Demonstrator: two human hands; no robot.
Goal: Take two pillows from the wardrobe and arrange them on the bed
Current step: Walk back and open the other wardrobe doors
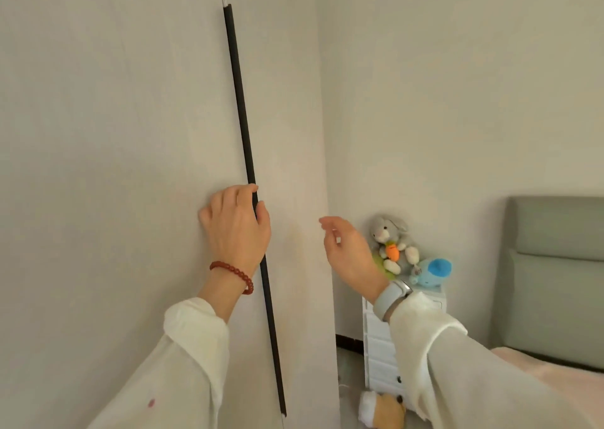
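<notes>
The pale wardrobe (114, 134) fills the left half of the view, its doors closed. A long black handle (243, 128) runs down the seam between them. My left hand (237, 226) grips this handle about halfway down, fingers curled around it. My right hand (349, 252) hovers in the air beside the wardrobe's right edge, fingers loosely apart and holding nothing. The bed (555, 373) with a pinkish cover and a grey-green headboard (555, 265) stands at the right. No pillows are in view.
A small white drawer unit (379, 356) stands in the corner between wardrobe and bed, with a grey plush rabbit (392, 239) and a blue plush toy (431, 271) on top. Another plush toy (382, 409) lies on the floor below.
</notes>
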